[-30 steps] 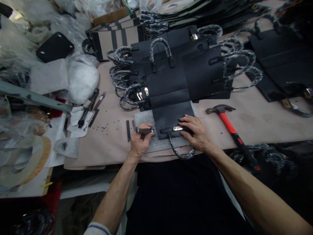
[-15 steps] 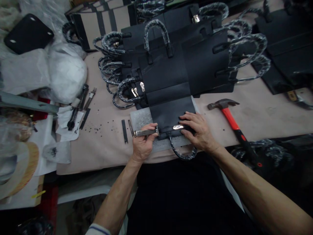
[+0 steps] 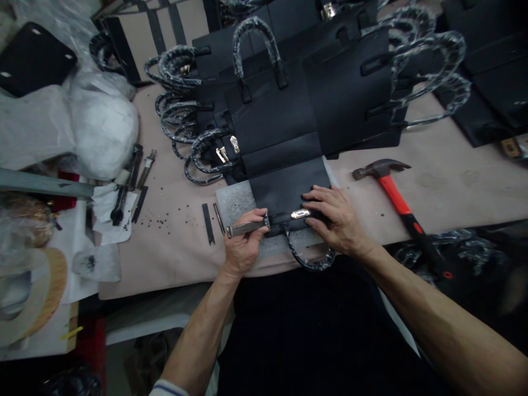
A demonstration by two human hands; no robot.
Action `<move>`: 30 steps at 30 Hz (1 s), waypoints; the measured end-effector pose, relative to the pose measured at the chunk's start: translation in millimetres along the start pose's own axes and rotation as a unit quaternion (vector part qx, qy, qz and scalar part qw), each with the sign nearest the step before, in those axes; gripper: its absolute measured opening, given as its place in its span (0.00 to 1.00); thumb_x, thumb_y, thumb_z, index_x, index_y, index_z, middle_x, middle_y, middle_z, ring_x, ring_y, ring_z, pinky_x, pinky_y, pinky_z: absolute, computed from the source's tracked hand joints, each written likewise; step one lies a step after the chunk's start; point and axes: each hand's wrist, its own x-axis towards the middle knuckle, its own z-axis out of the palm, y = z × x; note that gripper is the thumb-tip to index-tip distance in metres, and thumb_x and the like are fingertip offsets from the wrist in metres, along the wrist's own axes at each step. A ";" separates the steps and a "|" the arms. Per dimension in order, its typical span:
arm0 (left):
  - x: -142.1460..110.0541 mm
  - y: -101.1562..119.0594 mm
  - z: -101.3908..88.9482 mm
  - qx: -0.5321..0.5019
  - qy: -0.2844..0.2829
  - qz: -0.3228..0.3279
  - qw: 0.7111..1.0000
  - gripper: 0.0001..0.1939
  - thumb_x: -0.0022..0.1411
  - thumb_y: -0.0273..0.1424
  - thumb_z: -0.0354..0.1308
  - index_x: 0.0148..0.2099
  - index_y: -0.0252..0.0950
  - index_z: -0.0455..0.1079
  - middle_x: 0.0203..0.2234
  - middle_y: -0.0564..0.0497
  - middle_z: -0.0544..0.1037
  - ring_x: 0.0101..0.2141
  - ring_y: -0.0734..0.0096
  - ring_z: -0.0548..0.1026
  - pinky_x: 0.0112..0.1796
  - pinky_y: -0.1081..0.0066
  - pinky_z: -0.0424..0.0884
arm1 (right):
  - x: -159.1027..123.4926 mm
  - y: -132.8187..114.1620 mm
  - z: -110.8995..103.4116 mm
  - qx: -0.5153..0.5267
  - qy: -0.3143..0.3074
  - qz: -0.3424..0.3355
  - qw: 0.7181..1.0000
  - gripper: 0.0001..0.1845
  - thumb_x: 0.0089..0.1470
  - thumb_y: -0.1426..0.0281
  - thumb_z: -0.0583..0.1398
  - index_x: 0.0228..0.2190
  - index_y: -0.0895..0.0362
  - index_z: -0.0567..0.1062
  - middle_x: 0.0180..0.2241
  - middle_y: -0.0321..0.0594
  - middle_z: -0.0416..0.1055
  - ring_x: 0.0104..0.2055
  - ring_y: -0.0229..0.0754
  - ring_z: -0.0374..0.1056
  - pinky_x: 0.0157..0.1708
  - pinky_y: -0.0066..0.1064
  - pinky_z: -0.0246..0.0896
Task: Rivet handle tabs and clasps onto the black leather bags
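Observation:
My left hand is closed around a metal punch, whose wider end rests at the left edge of a black leather bag panel. My right hand lies on the panel's right side, fingers spread and pressing it down. Between the hands a shiny gold-toned clasp plate sits on a strap. A plastic-wrapped handle loops from the panel over the table's front edge. Under the panel is a pale worn board.
A claw hammer with a red and black handle lies to the right. Two slim tools, one a flat dark strip, lie left of the board. More tools and black scraps lie further left. Stacked black bag pieces fill the back.
The camera view has shifted slightly. Both hands, the punch and the bag panel keep nearly the same places relative to each other.

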 end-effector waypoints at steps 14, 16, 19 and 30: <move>-1.4 0.3 -0.3 -0.019 0.018 -0.026 0.999 0.07 0.65 0.26 0.66 0.46 0.37 0.74 0.46 0.45 0.83 0.49 0.59 0.82 0.54 0.55 0.78 | 0.6 1.0 -0.9 -0.004 0.002 -0.021 1.000 0.14 0.63 0.64 0.60 0.50 0.52 0.75 0.56 0.46 0.75 0.65 0.59 0.65 0.65 0.62 0.51; -1.0 -0.3 0.2 -0.020 0.014 -0.027 0.999 0.07 0.66 0.26 0.66 0.46 0.36 0.74 0.46 0.44 0.83 0.49 0.58 0.82 0.54 0.54 0.78 | 0.9 0.6 -1.0 -0.005 0.003 -0.022 1.000 0.14 0.63 0.64 0.60 0.50 0.52 0.75 0.56 0.46 0.75 0.65 0.59 0.65 0.65 0.62 0.51; -0.6 -1.6 1.1 -0.018 0.013 -0.024 0.999 0.07 0.66 0.26 0.65 0.46 0.36 0.74 0.46 0.44 0.83 0.48 0.59 0.83 0.54 0.54 0.78 | 1.0 0.5 -0.9 -0.007 0.003 -0.024 1.000 0.14 0.63 0.65 0.61 0.50 0.53 0.75 0.56 0.46 0.75 0.65 0.59 0.65 0.65 0.62 0.51; 0.8 -1.5 1.1 -0.017 0.014 -0.038 0.999 0.06 0.66 0.27 0.65 0.45 0.36 0.74 0.46 0.45 0.83 0.47 0.59 0.83 0.53 0.54 0.79 | 0.1 2.0 0.1 -0.007 0.009 -0.029 1.000 0.14 0.63 0.66 0.61 0.50 0.53 0.75 0.56 0.46 0.75 0.65 0.59 0.65 0.65 0.62 0.51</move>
